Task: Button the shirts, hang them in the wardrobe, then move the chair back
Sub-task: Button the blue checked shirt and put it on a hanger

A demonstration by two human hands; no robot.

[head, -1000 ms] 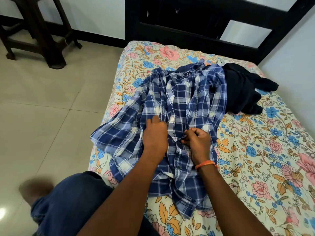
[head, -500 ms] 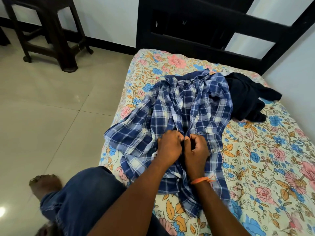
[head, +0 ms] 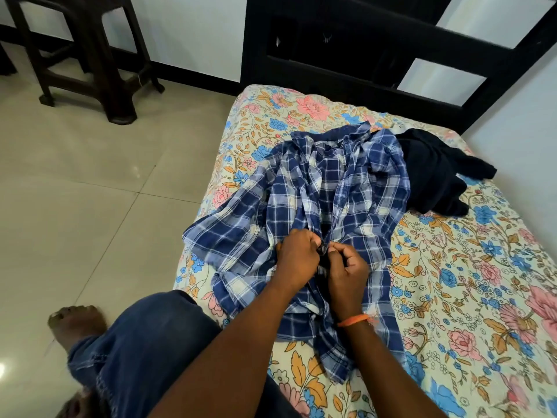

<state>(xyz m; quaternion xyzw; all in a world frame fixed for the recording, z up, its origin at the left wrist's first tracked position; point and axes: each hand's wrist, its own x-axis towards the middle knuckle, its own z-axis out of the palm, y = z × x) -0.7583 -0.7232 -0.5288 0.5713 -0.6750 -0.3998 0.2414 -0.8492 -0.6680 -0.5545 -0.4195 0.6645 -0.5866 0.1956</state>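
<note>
Blue-and-white plaid shirt [head: 340,188] lies spread front-up across a bed [head: 470,297] covered in a floral sheet, collar toward the dark headboard [head: 376,82]. At the shirt's front opening, low on the placket, the left hand [head: 298,257] and right hand [head: 346,273] meet, the fingers of both curled and pinching the two fabric edges together; whether a button sits between them is too small to tell. An orange band [head: 352,320] circles the right wrist. A dark garment [head: 434,173] lies bunched just beside the shirt's far right shoulder, touching it. The person's denim-clad knee [head: 150,336] rests against the mattress edge, a bare foot [head: 77,322] on the tiled floor [head: 75,182]. A dark stool [head: 90,55] stands well apart by the wall.
</note>
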